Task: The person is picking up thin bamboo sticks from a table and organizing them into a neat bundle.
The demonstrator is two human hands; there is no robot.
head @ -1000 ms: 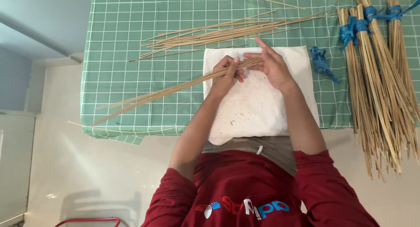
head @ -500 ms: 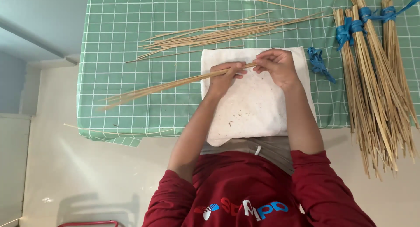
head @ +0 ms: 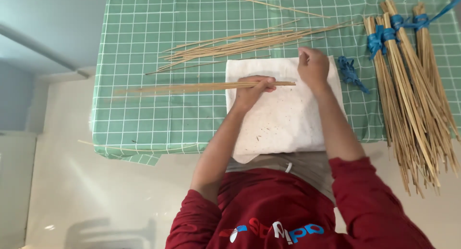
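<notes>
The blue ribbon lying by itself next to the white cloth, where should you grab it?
Pinch the crumpled blue ribbon at its bunched upper knot, probably from straight above. It lies loose on the green checked cloth, between the white cloth and the tied stick bundles, beside the right hand.

The left hand's grip (head: 254, 88) holds a sheaf of sticks (head: 192, 87) over the cloth (head: 283, 119) on the desk (head: 139, 33). The sheaf runs left of the grip. Behind it lie loose sticks (head: 240, 42); right of it the right hand (head: 313, 66), then tied bundles (head: 413, 85).
</notes>
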